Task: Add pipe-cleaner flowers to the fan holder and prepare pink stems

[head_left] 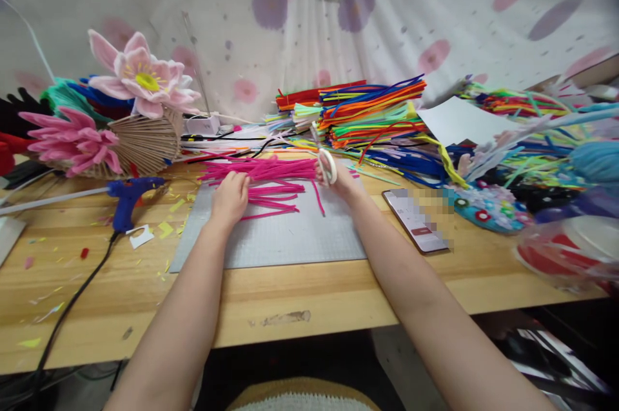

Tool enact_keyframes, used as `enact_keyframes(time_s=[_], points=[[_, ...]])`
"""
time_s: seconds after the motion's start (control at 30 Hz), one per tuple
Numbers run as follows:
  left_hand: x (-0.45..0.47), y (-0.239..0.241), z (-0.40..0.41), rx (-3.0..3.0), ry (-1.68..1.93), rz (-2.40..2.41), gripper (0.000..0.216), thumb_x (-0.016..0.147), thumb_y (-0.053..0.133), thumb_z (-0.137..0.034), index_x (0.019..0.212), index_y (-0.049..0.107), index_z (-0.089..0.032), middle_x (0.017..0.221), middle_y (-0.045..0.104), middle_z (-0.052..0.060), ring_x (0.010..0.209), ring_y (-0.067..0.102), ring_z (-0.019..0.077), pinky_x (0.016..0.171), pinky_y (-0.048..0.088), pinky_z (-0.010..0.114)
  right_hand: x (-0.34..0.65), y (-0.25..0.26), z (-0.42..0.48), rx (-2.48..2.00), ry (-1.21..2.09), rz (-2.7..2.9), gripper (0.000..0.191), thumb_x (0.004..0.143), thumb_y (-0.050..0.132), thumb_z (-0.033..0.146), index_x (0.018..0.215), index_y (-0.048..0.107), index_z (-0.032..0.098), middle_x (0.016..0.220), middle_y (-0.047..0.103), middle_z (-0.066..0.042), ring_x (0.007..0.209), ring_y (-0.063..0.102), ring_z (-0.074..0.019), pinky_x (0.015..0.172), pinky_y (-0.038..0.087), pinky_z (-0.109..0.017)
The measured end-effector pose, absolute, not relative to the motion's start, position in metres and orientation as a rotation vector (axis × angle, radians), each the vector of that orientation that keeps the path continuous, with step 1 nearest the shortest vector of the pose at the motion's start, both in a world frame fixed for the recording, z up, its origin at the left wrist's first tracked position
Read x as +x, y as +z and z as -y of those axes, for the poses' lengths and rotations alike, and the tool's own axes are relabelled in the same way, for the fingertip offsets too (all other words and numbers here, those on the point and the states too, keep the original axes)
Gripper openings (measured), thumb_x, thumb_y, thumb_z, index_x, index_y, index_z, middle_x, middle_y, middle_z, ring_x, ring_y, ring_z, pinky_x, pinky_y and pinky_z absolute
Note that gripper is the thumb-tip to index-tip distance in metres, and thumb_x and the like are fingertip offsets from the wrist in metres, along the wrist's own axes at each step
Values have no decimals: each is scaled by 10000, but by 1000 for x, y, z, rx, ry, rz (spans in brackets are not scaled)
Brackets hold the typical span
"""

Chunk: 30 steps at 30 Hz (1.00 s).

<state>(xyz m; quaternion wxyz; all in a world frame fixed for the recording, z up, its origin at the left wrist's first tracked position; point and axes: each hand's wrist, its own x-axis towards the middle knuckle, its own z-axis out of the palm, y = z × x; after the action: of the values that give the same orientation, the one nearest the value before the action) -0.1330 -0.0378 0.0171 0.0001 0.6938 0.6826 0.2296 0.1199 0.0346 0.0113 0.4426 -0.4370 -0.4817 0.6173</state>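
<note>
A bundle of magenta pipe cleaners [271, 169] lies across the far edge of a grey cutting mat [285, 237]. My left hand [229, 197] rests on the left part of the bundle, fingers curled over the stems. My right hand [338, 175] is at the bundle's right end, closed around white-handled scissors [327, 166]. More short magenta pieces [273, 199] lie on the mat between my hands.
A blue glue gun [130, 195] with black cord lies left of the mat. Pink pipe-cleaner flowers [140, 75] and a fan stand at back left. Stacks of coloured pipe cleaners [372, 108] fill the back. A phone [416, 220] lies right of the mat.
</note>
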Motion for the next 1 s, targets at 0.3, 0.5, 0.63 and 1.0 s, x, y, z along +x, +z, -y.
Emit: enact_keyframes(time_s=[0.3,0.5,0.63,1.0], points=[[-130,7,35,2321,714,-2051,380,883,372,-410,1069,636,-211,1055,569,87,1010,498,227,899,378,345,184,-3,-47,-1959,165,1703,252,755,545,266,947,613,117,976,613,-170,894,560,-258,778,414,-337],[-136,3,24,2184,667,-2267,302,831,474,-296,1085,593,-184,1104,574,105,1046,486,259,901,374,363,181,-3,-50,-2089,152,1793,263,747,559,239,945,658,96,974,642,-197,936,586,-296,789,422,-356],[-138,-2,18,2108,606,-2353,196,810,501,-269,936,634,-199,1017,591,103,1010,511,274,862,387,371,180,1,-50,-2181,128,1688,273,731,597,254,972,636,131,964,665,-154,930,609,-271,787,424,-334],[-140,3,20,1932,1251,-2309,236,890,317,-218,1020,506,-162,1005,594,128,965,561,244,809,392,347,175,-3,-51,-2155,102,1631,443,721,613,243,1116,509,70,964,645,-172,889,602,-268,748,420,-325]])
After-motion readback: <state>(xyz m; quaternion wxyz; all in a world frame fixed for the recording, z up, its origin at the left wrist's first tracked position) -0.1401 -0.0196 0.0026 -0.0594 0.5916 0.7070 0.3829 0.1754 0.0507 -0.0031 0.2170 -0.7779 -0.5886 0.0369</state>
